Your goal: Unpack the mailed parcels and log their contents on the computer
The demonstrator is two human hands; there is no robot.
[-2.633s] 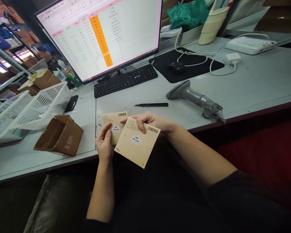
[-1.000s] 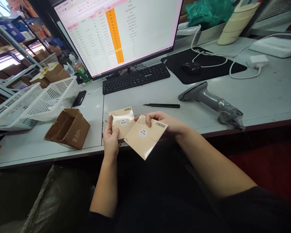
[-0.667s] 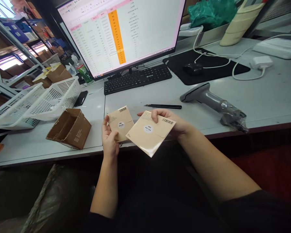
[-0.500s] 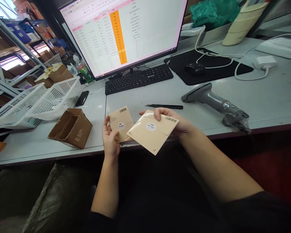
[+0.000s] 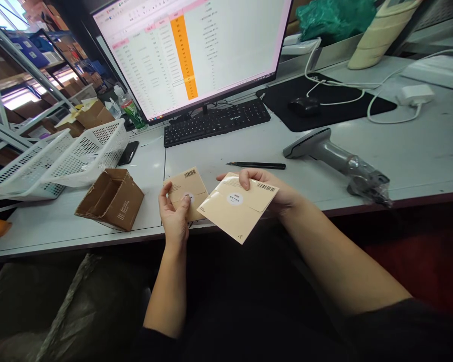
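My left hand [image 5: 175,211] is closed on a cream envelope [image 5: 198,187] with a barcode and a round white sticker; the thumb lies over that sticker. In my right hand [image 5: 266,186] is a second cream envelope [image 5: 230,216], pinched near its upper edge with the thumb on top. Its flap, round sticker and barcode face up, and its left corner overlaps the first envelope. Both are held at the desk's front edge. Just beyond them on the desk lies a thin black craft knife [image 5: 260,165]. An open brown cardboard box [image 5: 130,203] stands left of my left hand.
A grey barcode scanner [image 5: 324,148] lies to the right. Behind are a keyboard [image 5: 219,121], a monitor [image 5: 234,50] showing a spreadsheet, and a mouse [image 5: 304,105] on a black pad. White baskets [image 5: 86,151], a phone [image 5: 129,152] and a bottle [image 5: 133,111] are at the left.
My left thumb has moved up from the envelope's lower part onto its round sticker. My right hand and its envelope are nearly unchanged.
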